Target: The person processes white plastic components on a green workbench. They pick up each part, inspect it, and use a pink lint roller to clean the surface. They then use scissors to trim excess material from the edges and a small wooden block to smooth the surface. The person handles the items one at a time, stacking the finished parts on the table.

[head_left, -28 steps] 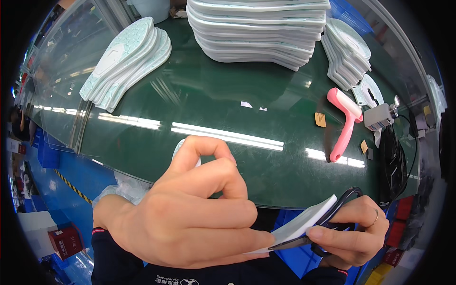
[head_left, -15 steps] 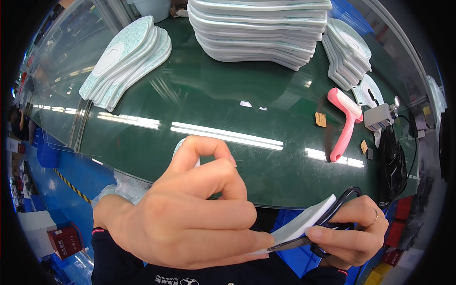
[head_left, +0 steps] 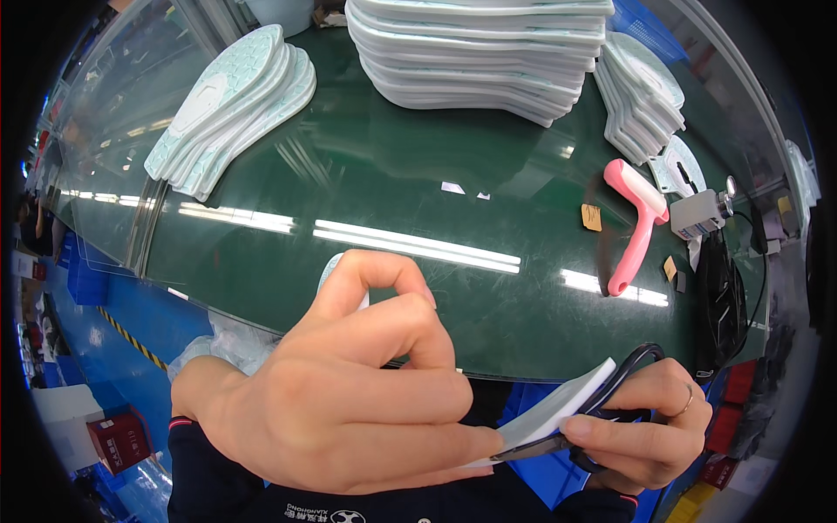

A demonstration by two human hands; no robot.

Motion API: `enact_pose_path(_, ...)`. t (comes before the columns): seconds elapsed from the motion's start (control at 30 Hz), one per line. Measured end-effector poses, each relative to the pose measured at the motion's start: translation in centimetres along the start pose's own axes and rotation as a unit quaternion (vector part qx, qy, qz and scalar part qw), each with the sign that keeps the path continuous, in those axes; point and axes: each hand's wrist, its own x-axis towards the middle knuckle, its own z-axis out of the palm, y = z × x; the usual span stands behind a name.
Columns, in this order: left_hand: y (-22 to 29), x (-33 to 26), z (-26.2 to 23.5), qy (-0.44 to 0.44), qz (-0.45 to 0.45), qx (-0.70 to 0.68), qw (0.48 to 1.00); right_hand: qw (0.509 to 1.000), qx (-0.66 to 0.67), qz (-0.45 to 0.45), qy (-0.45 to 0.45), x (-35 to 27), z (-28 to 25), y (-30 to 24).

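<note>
Basket (head_left: 649, 33) beyond scissors (head_left: 539, 448) and insole (head_left: 560, 406)

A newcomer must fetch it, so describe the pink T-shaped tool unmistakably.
On the glossy green table, toward the right, a small tan square lies left of a pale grey box. Between them lies the pink T-shaped tool, its colour unlike theirs.

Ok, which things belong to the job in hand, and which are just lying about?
Seemingly in the job: scissors in the right hand; white piece at the left hand; perhaps the stacked pale pads.
Apparently lying about: pink tool; tan scrap; black pouch.
</note>
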Motion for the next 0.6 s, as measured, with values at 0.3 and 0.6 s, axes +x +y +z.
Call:
enact_pose_path(0.3,0.01,-0.14,0.07,0.004,-0.001,-0.003,1.0,0.997,0.025,-0.072,-0.015,-0.3,-0.12,0.86)
enact_pose_path(0.6,0.03,-0.4,0.16,0.01,0.004,0.006,1.0,0.997,0.04,-0.058,-0.04,-0.12,-0.27,0.64)
